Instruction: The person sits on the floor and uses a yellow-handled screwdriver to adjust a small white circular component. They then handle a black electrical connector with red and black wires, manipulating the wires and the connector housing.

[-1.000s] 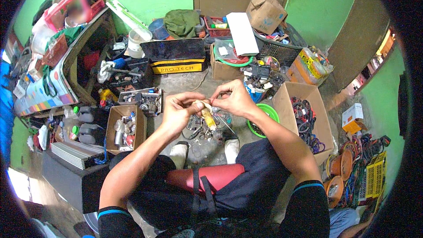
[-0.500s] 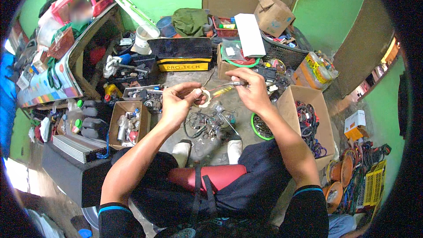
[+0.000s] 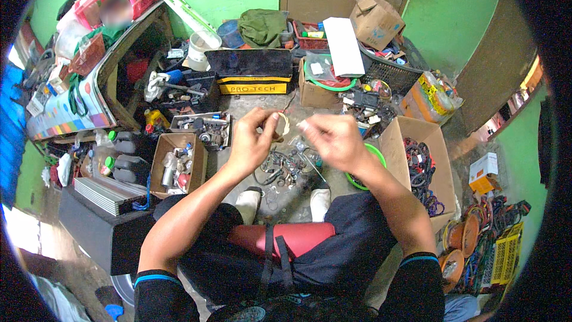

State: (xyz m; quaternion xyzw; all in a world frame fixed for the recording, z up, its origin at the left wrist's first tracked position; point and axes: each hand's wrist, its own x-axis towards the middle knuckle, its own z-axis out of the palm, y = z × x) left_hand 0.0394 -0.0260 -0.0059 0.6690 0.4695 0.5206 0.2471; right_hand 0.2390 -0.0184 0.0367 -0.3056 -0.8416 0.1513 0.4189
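Note:
My left hand [image 3: 254,137] pinches a thin cream-coloured ring [image 3: 285,124], perhaps a narrow tape roll, between thumb and fingers. To its right, close by, is my right hand [image 3: 333,137], its fingers curled and smeared by motion. Whatever those fingers hold is hidden. A thin dark wire [image 3: 289,104] shows just beyond the ring. Below both hands, a pile of cables and small metal parts [image 3: 285,170] lies on the floor between my feet.
A cardboard box of small parts [image 3: 177,164] stands left; another with bundled cables [image 3: 417,161] stands right. Ahead sits a black and yellow toolbox [image 3: 253,87]. A green-rimmed basin [image 3: 372,158] is partly behind my right forearm. A red cylindrical pouch [image 3: 286,240] lies across my lap.
My right hand has turned over and come nearer the ring. The silver, pen-like piece and reddish wire at its fingers no longer show. My left hand has shifted slightly right, still holding the ring.

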